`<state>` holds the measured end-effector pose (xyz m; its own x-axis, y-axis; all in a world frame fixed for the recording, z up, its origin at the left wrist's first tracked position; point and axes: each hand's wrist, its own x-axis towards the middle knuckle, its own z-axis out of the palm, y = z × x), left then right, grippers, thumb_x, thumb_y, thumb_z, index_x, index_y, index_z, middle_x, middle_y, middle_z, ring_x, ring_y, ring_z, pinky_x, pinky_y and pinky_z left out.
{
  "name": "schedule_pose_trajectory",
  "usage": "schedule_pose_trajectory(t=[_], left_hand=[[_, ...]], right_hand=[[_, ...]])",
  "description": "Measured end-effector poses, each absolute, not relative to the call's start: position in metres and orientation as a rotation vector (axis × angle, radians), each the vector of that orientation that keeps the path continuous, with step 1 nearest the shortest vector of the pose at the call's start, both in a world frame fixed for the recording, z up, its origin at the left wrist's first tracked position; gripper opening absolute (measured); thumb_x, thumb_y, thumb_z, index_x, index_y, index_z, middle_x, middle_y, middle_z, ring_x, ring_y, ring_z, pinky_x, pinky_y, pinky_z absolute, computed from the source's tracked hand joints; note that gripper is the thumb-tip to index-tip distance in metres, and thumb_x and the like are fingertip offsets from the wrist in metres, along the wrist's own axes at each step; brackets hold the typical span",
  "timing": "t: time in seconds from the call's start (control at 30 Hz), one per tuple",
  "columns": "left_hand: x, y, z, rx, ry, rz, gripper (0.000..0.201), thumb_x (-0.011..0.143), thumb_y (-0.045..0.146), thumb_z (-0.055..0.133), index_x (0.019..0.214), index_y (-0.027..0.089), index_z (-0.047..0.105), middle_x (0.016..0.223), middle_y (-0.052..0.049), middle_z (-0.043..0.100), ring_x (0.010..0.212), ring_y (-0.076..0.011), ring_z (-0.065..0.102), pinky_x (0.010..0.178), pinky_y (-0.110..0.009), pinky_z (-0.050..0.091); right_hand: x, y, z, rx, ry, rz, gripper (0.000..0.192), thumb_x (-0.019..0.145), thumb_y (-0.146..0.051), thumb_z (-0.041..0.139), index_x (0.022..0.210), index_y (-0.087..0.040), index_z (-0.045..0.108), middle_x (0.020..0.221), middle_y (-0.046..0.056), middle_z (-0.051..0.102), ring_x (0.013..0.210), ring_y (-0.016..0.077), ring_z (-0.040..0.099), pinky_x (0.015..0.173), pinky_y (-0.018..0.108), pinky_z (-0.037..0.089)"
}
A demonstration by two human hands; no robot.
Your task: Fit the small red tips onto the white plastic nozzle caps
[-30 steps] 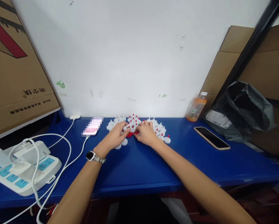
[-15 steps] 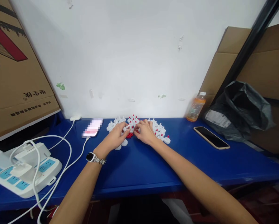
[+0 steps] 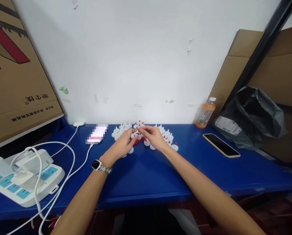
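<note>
Left hand [image 3: 121, 145] pinching white cap [image 3: 134, 133] | right hand [image 3: 153, 136] fingertips pinched at it | phone [image 3: 221, 145], bottle [image 3: 205, 112] right

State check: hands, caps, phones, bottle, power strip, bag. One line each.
left hand: pinching a small white cap, over the pile
right hand: fingertips at the same cap
white caps: loose on the blue table, some red-tipped
red tips: small loose heap between the hands
dark phone: flat, screen off
charging phone: cable attached
bottle: upright, capped
power strip: plugs inserted
black bag: slumped against cardboard
</note>
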<state>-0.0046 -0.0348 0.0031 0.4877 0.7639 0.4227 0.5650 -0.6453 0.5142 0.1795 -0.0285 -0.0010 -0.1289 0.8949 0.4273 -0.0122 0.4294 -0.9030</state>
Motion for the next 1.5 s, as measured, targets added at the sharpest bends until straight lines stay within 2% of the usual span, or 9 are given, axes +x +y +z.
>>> schedule_pose_trajectory(t=[0.17,0.43,0.83,1.03,1.13,1.23,1.3,1.4,1.5], left_hand=[[-0.002,-0.035,0.001,2.429,1.07,0.94,0.039,0.101,0.045,0.038,0.129,0.018,0.047,0.115,-0.011,0.062,0.093,-0.0216,0.061,0.087,-0.039,0.048],[0.002,-0.039,0.003,2.4,1.104,0.978,0.05,0.102,0.047,0.038,0.14,0.015,0.037,0.098,-0.009,0.063,0.09,-0.0231,0.063,0.085,-0.039,0.05],[0.003,-0.036,0.0,2.477,1.103,1.03,0.056,0.102,0.045,0.037,0.149,0.014,0.029,0.127,-0.017,0.059,0.118,-0.0285,0.059,0.101,-0.044,0.046],[-0.003,-0.031,-0.002,2.435,1.14,1.027,0.071,0.099,0.052,0.042,0.156,0.019,0.016,0.129,-0.015,0.057,0.115,-0.0271,0.059,0.096,-0.041,0.048],[-0.018,-0.024,0.004,2.414,1.252,1.108,0.067,0.094,0.054,0.051,0.148,0.019,0.032,0.122,-0.012,0.059,0.11,-0.0254,0.058,0.089,-0.038,0.049],[-0.034,-0.022,0.013,2.428,1.323,1.054,0.038,0.093,0.051,0.052,0.111,0.019,0.062,0.102,-0.008,0.064,0.094,-0.022,0.06,0.081,-0.035,0.048],[-0.038,-0.025,0.018,2.412,1.308,0.923,0.037,0.089,0.055,0.056,0.094,0.019,0.066,0.092,-0.005,0.065,0.083,-0.0201,0.06,0.073,-0.033,0.047],[-0.036,-0.032,0.02,2.409,1.292,0.77,0.043,0.077,0.062,0.068,0.087,0.021,0.069,0.087,-0.004,0.067,0.077,-0.0198,0.06,0.067,-0.031,0.044],[-0.03,-0.035,0.019,2.473,1.325,0.646,0.032,0.072,0.054,0.074,0.079,0.023,0.072,0.082,-0.002,0.068,0.074,-0.0195,0.06,0.064,-0.03,0.04]], right_hand=[[0.176,-0.031,0.0,-0.791,-1.454,0.961,0.037,0.077,-0.054,0.071,0.087,-0.019,0.072,0.079,0.002,0.07,0.074,0.0159,0.063,0.071,0.029,0.049],[0.17,-0.03,-0.003,-0.787,-1.315,1.003,0.04,0.072,-0.058,0.074,0.077,-0.02,0.062,0.071,0.0,0.064,0.062,0.0127,0.054,0.062,0.026,0.045],[0.159,-0.051,-0.002,-0.831,-1.467,0.627,0.036,0.095,-0.049,0.05,0.077,-0.019,0.06,0.072,-0.002,0.058,0.069,0.013,0.053,0.068,0.026,0.042],[0.168,-0.018,0.007,-0.77,-1.451,0.941,0.037,0.078,-0.053,0.07,0.074,-0.021,0.052,0.063,-0.002,0.061,0.057,0.0122,0.053,0.058,0.026,0.043],[0.177,0.017,0.019,-0.859,-1.563,0.838,0.028,0.079,-0.044,0.069,0.076,-0.02,0.055,0.065,-0.001,0.065,0.057,0.0123,0.056,0.058,0.025,0.043],[0.176,0.051,0.026,-1.099,-1.806,0.593,0.008,0.08,-0.024,0.065,0.077,-0.017,0.06,0.071,0.003,0.07,0.064,0.0138,0.061,0.061,0.025,0.044],[0.168,0.067,0.026,-1.257,-2.047,0.411,0.005,0.081,-0.018,0.06,0.082,-0.016,0.065,0.078,0.005,0.072,0.068,0.0145,0.063,0.063,0.025,0.045],[0.153,0.079,0.023,-1.376,-2.344,0.208,0.013,0.081,-0.015,0.059,0.087,-0.016,0.069,0.086,0.006,0.074,0.075,0.0159,0.065,0.067,0.025,0.045],[0.145,0.086,0.024,-1.394,-2.494,0.208,0.014,0.074,-0.011,0.063,0.081,-0.017,0.073,0.081,0.005,0.074,0.073,0.0167,0.065,0.066,0.024,0.044]])
